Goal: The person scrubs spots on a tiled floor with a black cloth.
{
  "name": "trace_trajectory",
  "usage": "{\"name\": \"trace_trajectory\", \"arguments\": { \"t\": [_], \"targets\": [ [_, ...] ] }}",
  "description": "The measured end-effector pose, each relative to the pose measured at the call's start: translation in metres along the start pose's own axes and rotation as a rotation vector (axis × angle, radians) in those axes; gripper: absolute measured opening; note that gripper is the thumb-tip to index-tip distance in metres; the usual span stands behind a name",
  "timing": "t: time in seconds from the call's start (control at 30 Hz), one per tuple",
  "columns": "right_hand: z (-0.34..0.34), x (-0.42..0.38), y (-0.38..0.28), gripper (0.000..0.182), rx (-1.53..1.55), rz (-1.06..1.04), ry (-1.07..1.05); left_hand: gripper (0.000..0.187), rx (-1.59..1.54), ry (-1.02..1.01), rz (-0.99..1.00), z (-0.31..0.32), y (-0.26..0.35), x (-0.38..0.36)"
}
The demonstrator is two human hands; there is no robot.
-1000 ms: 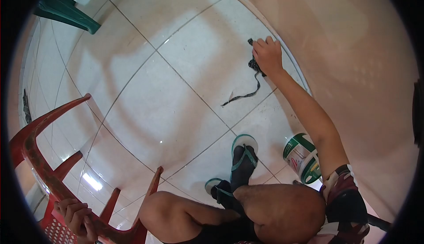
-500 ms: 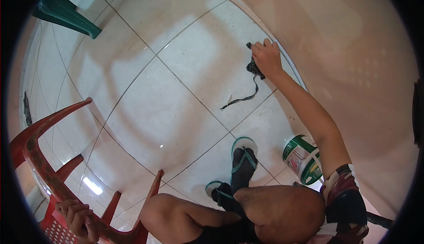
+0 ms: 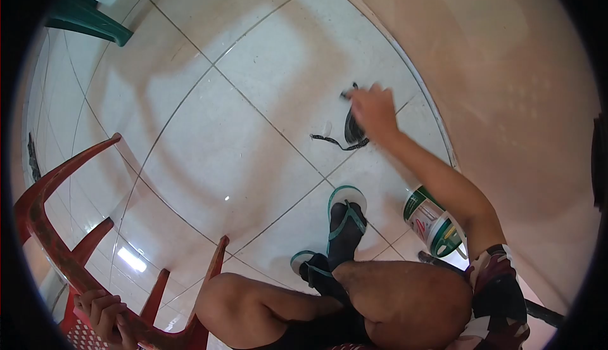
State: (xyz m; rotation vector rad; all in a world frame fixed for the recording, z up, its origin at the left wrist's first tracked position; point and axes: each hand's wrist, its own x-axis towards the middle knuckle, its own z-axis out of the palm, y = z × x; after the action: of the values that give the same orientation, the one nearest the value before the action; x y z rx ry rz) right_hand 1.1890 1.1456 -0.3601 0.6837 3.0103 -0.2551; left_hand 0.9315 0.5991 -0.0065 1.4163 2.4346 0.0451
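Observation:
My right hand (image 3: pixel 375 114), slightly blurred, is closed on a dark speckled cloth (image 3: pixel 353 128) low over the tiled floor near the wall. A thin strip of the cloth (image 3: pixel 326 139) trails to the left across the tile. At the lower left, my left hand (image 3: pixel 104 315) has its fingers wrapped over the edge of a red plastic chair (image 3: pixel 76 275), which lies tipped with its legs pointing up and right. My feet, in dark socks and green-edged flip-flops (image 3: pixel 347 220), rest on the tiles.
A white and green bucket (image 3: pixel 434 223) lies tilted beside my right forearm. The wall (image 3: pixel 506 96) runs along the right side. Part of a green plastic chair (image 3: pixel 95 24) stands at the upper left. A dark item (image 3: pixel 33 157) sits at the far left edge.
My right hand has pulled the cloth back along the floor, closer to my feet, and its trailing strip has bent into a new curve. The left hand keeps its hold on the chair.

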Motion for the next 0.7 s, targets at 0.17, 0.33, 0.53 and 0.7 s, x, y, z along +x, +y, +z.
{"name": "trace_trajectory", "arguments": {
  "t": [0.17, 0.33, 0.53, 0.7],
  "targets": [
    [0.007, 0.011, 0.023, 0.005, -0.026, -0.014, 0.254, 0.019, 0.009, -0.007, -0.03, -0.004, 0.009, 0.009],
    [0.017, -0.042, -0.008, 0.008, 0.065, -0.436, 0.201, 0.018, 0.036, 0.01, 0.029, -0.001, 0.002, 0.004],
    [0.005, -0.018, 0.042, 0.011, 0.05, 0.105, 0.235, 0.021, -0.003, 0.002, -0.019, -0.003, 0.008, 0.007],
    [0.016, -0.043, -0.016, 0.015, 0.068, -0.324, 0.147, 0.023, -0.006, 0.003, -0.015, 0.0, 0.004, 0.001]
  ]
}}
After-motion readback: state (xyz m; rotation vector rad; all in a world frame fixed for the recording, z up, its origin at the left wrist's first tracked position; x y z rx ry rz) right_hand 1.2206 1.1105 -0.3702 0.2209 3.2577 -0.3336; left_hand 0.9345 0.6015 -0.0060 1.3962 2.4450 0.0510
